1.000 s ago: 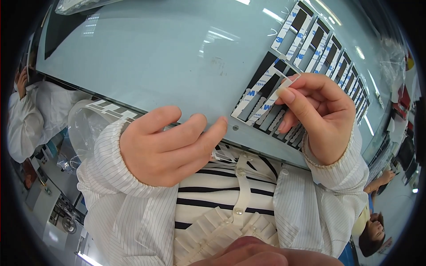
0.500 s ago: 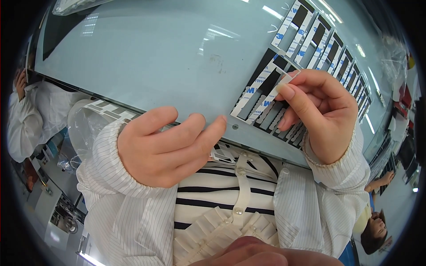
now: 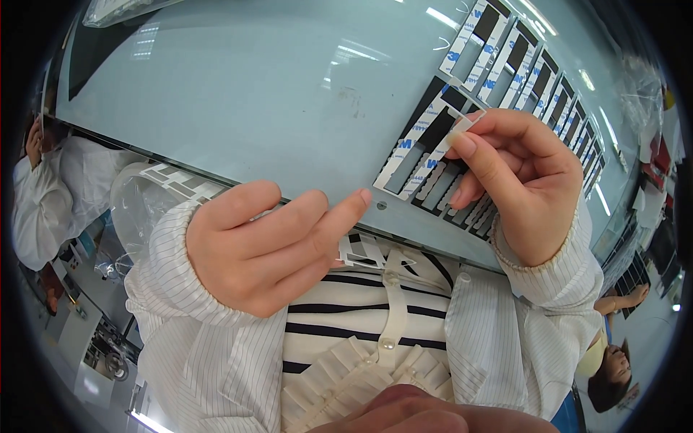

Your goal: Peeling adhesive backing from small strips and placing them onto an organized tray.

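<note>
White pinstriped sleeves (image 3: pixel 177 278) sat nearest me. The left hand's (image 3: pixel 263 245) visible fingers stood apart; I couldn't tell whether it gripped the pale cut-out piece (image 3: pixel 364 252) beneath. Beyond, the right hand (image 3: pixel 523 169) had thumb and fingertip pinched on a white-stripped frame (image 3: pixel 413 141) over the glass table (image 3: pixel 238 94); a light edge grip seemed wisest. Similar frames (image 3: pixel 502 61) lay farther off.

a white, blue-printed slotted frame (image 3: pixel 415 141) slants over the tabletop (image 3: pixel 253 94).

Frames (image 3: pixel 498 66) line the right of the desk (image 3: pixel 253 86); a bag (image 3: pixel 126 10) lies far left, beyond the left hand (image 3: pixel 263 249).
</note>
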Demonstrator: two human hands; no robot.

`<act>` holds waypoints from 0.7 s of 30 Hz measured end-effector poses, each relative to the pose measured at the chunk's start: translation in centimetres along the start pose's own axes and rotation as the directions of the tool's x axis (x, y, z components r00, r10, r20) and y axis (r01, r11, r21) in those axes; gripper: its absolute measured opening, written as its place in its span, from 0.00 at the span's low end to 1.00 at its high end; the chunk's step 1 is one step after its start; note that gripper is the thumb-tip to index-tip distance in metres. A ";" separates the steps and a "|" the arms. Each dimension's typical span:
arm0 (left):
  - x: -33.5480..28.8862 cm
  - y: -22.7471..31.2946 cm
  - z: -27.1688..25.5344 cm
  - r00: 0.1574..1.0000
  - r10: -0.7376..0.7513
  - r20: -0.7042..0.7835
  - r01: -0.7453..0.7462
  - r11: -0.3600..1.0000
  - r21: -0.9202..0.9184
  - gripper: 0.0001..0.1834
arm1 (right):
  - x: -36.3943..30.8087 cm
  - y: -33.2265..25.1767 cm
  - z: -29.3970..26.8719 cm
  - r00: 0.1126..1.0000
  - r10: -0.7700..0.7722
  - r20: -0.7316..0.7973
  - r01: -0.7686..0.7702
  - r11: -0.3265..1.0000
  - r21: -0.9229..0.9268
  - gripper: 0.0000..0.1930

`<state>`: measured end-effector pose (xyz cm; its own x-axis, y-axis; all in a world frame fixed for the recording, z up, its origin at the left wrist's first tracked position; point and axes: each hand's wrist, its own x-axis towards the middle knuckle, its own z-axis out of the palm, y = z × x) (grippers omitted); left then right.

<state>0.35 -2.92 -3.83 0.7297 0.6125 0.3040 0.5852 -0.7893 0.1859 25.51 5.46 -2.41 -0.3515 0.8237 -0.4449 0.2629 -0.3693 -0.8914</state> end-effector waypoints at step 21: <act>0.2 0.2 0.6 0.998 -0.039 0.049 0.035 0.997 0.066 0.19 | -0.1 0.2 0.3 0.999 -0.051 -0.010 0.050 0.999 -0.016 0.08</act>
<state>0.84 -2.91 -4.23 0.7228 0.6439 0.2509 0.6325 -0.7627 0.1349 25.30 5.18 -2.58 -0.3552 0.8456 -0.3984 0.2596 -0.3202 -0.9111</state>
